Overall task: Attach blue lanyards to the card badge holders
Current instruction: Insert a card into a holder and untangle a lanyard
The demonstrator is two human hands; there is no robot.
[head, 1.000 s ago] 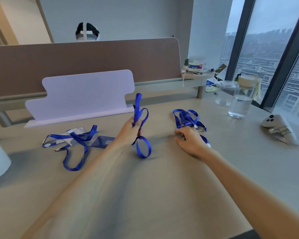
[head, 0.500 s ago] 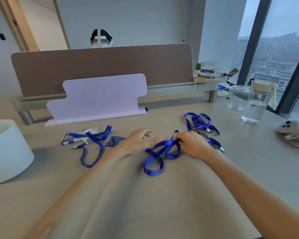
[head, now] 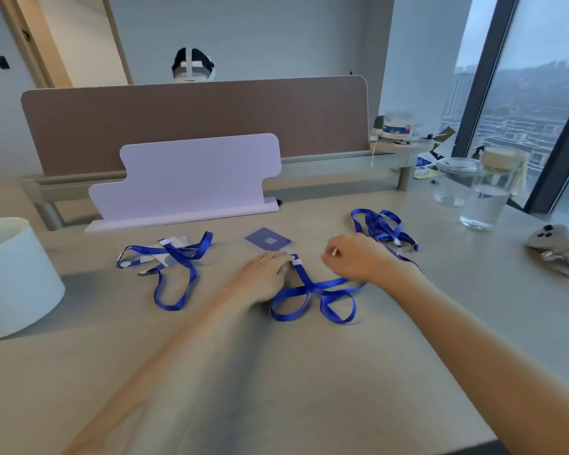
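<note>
A blue lanyard (head: pixel 312 290) lies in loops on the desk between my hands. My left hand (head: pixel 263 279) rests on the desk and pinches the lanyard's white clip end, just in front of a blue card badge holder (head: pixel 268 239). My right hand (head: pixel 358 257) hovers over the strap's other end with its fingers curled. The strap runs under that palm, so any hold on it is hidden. A second lanyard (head: pixel 174 257) lies on clear badge holders at the left. A heap of lanyards (head: pixel 381 224) sits behind my right hand.
A lilac stand (head: pixel 191 182) and a brown divider (head: pixel 194 123) close off the back. A white tub (head: pixel 14 277) is at the left edge. A water jar (head: pixel 486 198), a glass cup (head: pixel 454 182) and a white controller (head: pixel 555 247) stand at the right.
The lanyard has been laid flat and spread into loops. My left hand moved to its clip end by the blue badge holder. My right hand lifted off the strap's middle.
</note>
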